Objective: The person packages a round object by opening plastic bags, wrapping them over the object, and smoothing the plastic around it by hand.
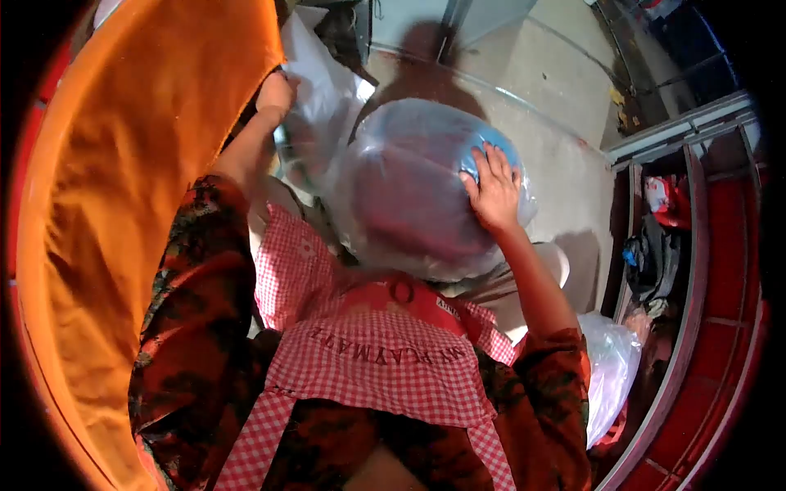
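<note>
A large bundle in clear plastic (pixel 409 192) sits on the floor in front of my knees, dark reddish and blue inside. My right hand (pixel 495 192) lies on its upper right side over the blue part, fingers spread. My left hand (pixel 277 92) is farther up and to the left, closed, beside the edge of an orange cloth (pixel 115 188). A whitish plastic bag (pixel 315 90) is right next to that hand. The fingers are partly hidden, so what they hold cannot be made out.
A metal-framed rack (pixel 696 237) with dark and red items stands to the right. Another clear plastic bag (pixel 610 368) lies by my right elbow. Pale concrete floor (pixel 540 106) stretches ahead, with a grey panel (pixel 405 29) at the back. I wear a red checked apron (pixel 368 368).
</note>
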The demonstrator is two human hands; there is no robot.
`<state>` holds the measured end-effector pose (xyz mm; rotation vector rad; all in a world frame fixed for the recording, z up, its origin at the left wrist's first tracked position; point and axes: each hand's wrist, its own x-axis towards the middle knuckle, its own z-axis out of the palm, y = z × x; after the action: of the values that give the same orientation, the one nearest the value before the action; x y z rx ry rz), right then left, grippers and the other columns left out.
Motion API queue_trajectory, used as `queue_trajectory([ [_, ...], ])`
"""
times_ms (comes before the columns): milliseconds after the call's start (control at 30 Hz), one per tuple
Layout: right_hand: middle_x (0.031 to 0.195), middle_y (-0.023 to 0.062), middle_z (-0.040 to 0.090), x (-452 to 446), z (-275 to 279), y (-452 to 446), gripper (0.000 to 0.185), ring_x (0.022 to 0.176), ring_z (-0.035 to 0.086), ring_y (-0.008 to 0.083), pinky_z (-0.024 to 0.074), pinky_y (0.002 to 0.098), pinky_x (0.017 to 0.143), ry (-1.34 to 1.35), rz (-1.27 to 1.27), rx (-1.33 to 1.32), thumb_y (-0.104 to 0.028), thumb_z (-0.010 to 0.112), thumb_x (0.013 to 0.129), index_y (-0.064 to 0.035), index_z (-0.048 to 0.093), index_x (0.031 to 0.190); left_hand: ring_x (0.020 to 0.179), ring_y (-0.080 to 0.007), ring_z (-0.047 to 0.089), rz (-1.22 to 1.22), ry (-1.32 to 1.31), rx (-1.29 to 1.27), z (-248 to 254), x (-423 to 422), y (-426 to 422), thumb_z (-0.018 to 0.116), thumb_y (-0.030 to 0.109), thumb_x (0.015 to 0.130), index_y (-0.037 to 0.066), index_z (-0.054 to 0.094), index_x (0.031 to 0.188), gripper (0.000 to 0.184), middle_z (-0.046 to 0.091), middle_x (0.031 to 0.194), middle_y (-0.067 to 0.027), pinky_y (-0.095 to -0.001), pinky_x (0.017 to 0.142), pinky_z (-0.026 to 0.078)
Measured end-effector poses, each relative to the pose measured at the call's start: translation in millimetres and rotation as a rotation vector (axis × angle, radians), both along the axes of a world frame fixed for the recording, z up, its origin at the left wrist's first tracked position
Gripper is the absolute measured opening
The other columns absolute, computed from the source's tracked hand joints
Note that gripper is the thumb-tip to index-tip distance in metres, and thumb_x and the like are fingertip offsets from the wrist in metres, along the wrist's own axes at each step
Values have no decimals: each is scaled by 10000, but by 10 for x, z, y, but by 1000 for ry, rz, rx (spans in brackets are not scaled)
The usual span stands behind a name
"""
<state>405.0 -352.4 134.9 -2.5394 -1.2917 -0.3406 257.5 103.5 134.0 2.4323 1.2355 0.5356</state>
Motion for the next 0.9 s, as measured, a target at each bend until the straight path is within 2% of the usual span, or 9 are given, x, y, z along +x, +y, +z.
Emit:
queue_trajectory([
  [67, 1438, 85, 453, 24, -30, 21, 498, 1347, 391, 301, 278, 584, 1055, -30, 12, 37, -416, 592, 905, -136, 539, 1313, 937, -391, 644, -71, 42, -57, -48, -85, 41, 637, 312, 888, 7, 666, 993, 324, 672, 959, -234, -473, 816, 491],
  [167, 1419, 79, 472, 28, -66, 23, 498, 1333, 407, 297, 288, 596, 1039, -33, 14, 52, -427, 608, 892, -141, 552, 1296, 769, -347, 643, -190, -119, -189, -78, -246, 99, 619, 300, 913, -22, 641, 947, 325, 668, 852, -205, -438, 746, 492],
  [233, 1418, 77, 474, 7, -40, 34, 496, 1336, 402, 293, 288, 594, 1041, -26, 0, 39, -424, 608, 893, -148, 550, 1300, 714, -313, 623, -252, -75, 19, -72, -361, 105, 600, 255, 929, -27, 626, 913, 283, 651, 796, -193, -417, 715, 489],
  [267, 1428, 76, 465, 10, -45, 29, 495, 1344, 393, 291, 283, 589, 1051, -18, -2, 39, -419, 604, 897, -156, 545, 1313, 715, -266, 623, -243, -5, -37, 10, -438, 73, 583, 230, 943, -23, 626, 905, 259, 651, 779, -158, -405, 709, 490],
  [333, 1435, 75, 458, -10, -38, 10, 495, 1349, 386, 290, 276, 589, 1059, 4, -6, 27, -413, 601, 899, -151, 545, 1315, 810, -222, 596, -224, -145, -311, -276, -584, 398, 596, 248, 949, -17, 643, 972, 270, 656, 869, -81, -391, 770, 472],
  [533, 1436, 89, 454, -23, -15, -7, 500, 1340, 393, 311, 278, 589, 1058, -15, 29, 46, -372, 633, 879, -115, 551, 1300, 748, -228, 600, -281, -538, -445, -414, -1575, -533, 582, 157, 907, 4, 615, 821, 179, 640, 793, -116, -411, 692, 474],
  [600, 1434, 90, 456, 2, -5, 21, 500, 1337, 397, 310, 273, 585, 1062, -19, 1, 23, -373, 626, 882, -115, 550, 1303, 742, -231, 593, -131, -461, -467, -576, -1999, -1053, 581, 147, 897, 6, 609, 806, 170, 633, 787, -114, -406, 685, 468],
  [767, 1443, 91, 449, -42, 63, 37, 503, 1361, 372, 302, 238, 575, 1086, 43, -16, 18, -400, 596, 900, -114, 546, 1310, 725, -240, 578, 153, 48, -651, -1754, -3309, -2079, 579, 121, 872, 12, 596, 770, 151, 613, 774, -110, -394, 669, 455],
  [900, 1467, 91, 427, 24, 8, -9, 529, 1386, 344, 296, 233, 567, 1095, 101, 30, 16, -440, 601, 894, -127, 548, 1317, 712, -246, 565, 233, 285, -756, -2099, -4136, -2754, 577, 101, 853, 17, 585, 740, 141, 598, 764, -107, -385, 656, 444],
])
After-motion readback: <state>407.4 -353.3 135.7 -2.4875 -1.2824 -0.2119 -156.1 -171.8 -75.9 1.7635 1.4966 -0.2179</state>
